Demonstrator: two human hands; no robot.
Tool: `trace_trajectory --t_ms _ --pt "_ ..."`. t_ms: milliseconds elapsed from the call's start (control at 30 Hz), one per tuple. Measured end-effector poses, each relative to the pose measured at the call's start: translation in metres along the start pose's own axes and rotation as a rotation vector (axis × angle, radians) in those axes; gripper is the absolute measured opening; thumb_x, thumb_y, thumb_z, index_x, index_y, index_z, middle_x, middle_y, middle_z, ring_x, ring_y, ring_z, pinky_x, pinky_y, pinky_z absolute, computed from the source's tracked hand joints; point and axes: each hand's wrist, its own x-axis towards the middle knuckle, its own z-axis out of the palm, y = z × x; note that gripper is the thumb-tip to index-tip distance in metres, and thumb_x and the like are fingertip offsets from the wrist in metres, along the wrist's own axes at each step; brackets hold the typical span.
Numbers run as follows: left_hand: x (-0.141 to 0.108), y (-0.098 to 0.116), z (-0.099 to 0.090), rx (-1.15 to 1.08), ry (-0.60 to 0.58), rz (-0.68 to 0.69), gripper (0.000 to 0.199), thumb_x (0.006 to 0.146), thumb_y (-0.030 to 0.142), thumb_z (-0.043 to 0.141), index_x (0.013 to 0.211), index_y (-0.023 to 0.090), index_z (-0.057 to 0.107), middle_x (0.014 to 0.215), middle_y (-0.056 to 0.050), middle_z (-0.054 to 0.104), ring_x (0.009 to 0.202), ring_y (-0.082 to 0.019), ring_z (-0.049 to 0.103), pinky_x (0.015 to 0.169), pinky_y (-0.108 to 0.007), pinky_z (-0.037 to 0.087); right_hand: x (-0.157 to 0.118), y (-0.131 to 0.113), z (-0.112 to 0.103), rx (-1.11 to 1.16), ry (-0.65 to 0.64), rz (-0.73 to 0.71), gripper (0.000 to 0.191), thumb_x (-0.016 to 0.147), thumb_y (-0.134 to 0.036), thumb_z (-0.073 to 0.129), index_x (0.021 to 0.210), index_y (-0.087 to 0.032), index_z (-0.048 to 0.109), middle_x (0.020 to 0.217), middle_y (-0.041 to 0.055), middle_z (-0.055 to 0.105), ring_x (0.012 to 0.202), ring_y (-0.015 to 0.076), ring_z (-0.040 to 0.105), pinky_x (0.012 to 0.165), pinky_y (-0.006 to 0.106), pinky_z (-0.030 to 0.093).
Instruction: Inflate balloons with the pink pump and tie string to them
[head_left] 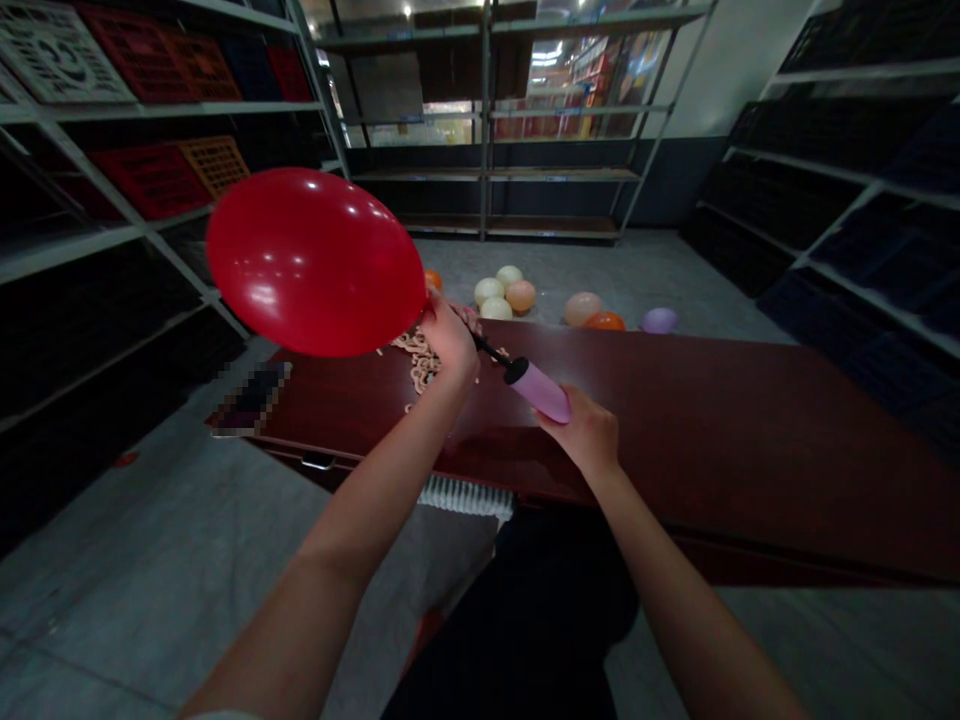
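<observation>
A large, inflated red balloon (315, 262) fills the left of the view above the table. My left hand (448, 338) is closed around its neck, where it meets the front end of a hand pump; the fingers are partly hidden behind the hand. The pump has a pink-purple barrel (541, 390) and a black rod that runs toward the balloon's neck. My right hand (589, 430) is wrapped around the barrel's near end. Beneath my left hand, a pile of small beige, curled pieces (421, 365) lies on the dark red table (720, 420).
Several inflated balloons rest on the floor beyond the table, among them a pale one (491, 290), an orange one (604, 321) and a purple one (660, 320). A blurred dark flat object (253, 398) lies at the table's left end. Metal shelves (486, 130) with crates surround the space.
</observation>
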Motion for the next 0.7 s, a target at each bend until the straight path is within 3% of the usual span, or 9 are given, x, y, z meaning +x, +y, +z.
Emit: trace_trajectory --t_ms 133,267,433,700 --pt "-0.027 -0.037 -0.003 0.028 -0.030 -0.061 0.050 0.101 0.051 0.051 0.063 0.022 0.035 0.044 0.009 0.032 0.030 -0.006 0.033 0.035 -0.020 0.026 0.000 -0.001 -0.001 -0.028 -0.016 0.019 0.037 0.083 -0.052 0.068 0.102 -0.020 0.068 0.083 0.0054 0.076 0.071 0.0220 0.070 0.060 0.029 0.036" --pt "-0.031 -0.050 -0.005 0.075 -0.042 -0.111 0.051 0.101 0.050 0.049 0.061 0.022 0.035 0.043 0.008 0.032 0.030 -0.006 0.035 0.034 -0.020 0.028 0.001 -0.003 0.000 -0.049 -0.024 0.032 0.037 0.085 -0.054 0.066 0.101 -0.020 0.067 0.083 0.0061 0.076 0.071 0.0214 0.070 0.060 0.029 0.034" --pt "-0.013 -0.039 -0.016 0.109 0.020 -0.138 0.049 0.102 0.044 0.047 0.060 0.023 0.033 0.041 0.008 0.030 0.029 -0.007 0.034 0.033 -0.020 0.027 0.002 -0.008 0.000 -0.024 -0.048 -0.061 0.036 0.089 -0.055 0.064 0.097 -0.020 0.067 0.084 0.0061 0.076 0.073 0.0201 0.070 0.060 0.028 0.033" --pt "0.024 -0.006 -0.049 0.116 0.107 -0.036 0.037 0.099 0.026 0.042 0.064 0.023 0.031 0.045 0.008 0.034 0.032 -0.007 0.037 0.036 -0.020 0.031 0.000 -0.013 0.001 -0.023 -0.139 -0.100 0.038 0.087 -0.056 0.068 0.104 -0.022 0.068 0.091 0.0067 0.077 0.079 0.0210 0.070 0.062 0.028 0.035"
